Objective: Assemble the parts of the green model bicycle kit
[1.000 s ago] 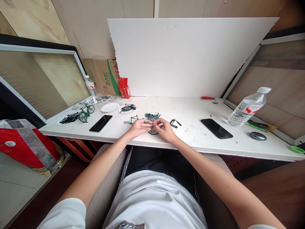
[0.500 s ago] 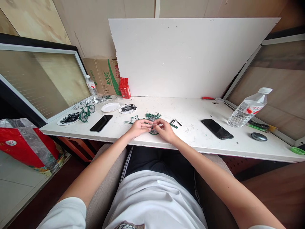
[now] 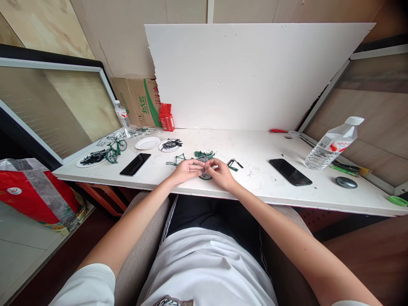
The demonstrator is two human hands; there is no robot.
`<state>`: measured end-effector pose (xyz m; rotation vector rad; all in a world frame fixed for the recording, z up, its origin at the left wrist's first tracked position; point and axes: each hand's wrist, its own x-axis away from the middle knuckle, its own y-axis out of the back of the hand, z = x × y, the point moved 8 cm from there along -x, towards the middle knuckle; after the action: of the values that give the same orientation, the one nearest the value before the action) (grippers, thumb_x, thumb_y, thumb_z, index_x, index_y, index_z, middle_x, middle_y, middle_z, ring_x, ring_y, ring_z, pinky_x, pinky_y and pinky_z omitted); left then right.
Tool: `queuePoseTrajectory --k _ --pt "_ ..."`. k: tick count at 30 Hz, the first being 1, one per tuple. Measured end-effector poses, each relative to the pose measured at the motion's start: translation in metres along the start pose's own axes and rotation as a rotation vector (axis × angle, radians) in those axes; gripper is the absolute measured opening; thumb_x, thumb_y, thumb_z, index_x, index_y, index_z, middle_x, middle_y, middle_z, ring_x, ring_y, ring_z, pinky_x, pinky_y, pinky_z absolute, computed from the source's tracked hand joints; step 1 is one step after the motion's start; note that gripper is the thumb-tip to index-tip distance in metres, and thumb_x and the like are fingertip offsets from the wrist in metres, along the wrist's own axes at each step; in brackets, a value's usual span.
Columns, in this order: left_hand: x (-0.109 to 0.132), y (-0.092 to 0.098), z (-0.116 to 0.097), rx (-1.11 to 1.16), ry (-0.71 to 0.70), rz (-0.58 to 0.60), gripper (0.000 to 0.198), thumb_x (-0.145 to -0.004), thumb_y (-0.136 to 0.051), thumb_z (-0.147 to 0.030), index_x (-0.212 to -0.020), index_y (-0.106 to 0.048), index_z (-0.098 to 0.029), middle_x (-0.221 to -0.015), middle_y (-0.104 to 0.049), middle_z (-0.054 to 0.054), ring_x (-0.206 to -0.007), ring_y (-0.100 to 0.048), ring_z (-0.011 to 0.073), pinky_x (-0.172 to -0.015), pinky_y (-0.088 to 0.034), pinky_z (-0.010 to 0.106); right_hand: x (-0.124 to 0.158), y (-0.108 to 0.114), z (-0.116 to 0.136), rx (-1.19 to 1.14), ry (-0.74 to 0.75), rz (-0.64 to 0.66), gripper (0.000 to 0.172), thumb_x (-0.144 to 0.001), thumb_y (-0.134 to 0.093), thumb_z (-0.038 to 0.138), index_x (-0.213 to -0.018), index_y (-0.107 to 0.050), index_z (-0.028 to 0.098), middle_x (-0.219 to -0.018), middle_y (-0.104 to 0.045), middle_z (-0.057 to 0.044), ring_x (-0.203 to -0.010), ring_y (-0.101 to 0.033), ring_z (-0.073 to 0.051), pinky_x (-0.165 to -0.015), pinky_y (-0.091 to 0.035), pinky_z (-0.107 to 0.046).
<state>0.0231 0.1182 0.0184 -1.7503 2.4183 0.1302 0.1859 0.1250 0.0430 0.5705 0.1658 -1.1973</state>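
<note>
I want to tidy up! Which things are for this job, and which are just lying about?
Likely for the job:
green wheel
green frame
black parts
green bicycle

Probably just lying about:
left phone
right phone
big bottle
red box

- To me, it seemed a makeshift assembly corner; home or workshop, I couldn't tell.
- Green model-bicycle parts (image 3: 204, 155) and 3 white plates (image 3: 147, 143) dotted the white table (image 3: 248, 146).
- 2 phones (image 3: 290, 172) and 2 water bottles (image 3: 331, 146) shared it.

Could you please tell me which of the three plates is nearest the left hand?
The rightmost plate, with black parts on it, is nearest the left hand; the middle plate and leftmost plate lie farther left.
</note>
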Motion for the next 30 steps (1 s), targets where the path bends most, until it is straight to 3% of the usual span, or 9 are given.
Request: queuePoseTrajectory --k 30 --pt "0.002 -0.001 -0.002 -0.022 0.022 -0.027 0.054 -0.064 -0.1 -0.031 -0.11 -0.078 -0.013 -0.113 -0.082 0.017 -0.11 -0.079 0.0324 -0.109 -0.057 0.052 -0.002 -0.004 -0.01 -0.047 -0.039 0.029 0.012 -0.095 -0.064 0.031 -0.098 -0.069 0.021 -0.1 -0.074 -0.005 -0.088 -0.073 -0.018 -0.083 -0.058 -0.033"
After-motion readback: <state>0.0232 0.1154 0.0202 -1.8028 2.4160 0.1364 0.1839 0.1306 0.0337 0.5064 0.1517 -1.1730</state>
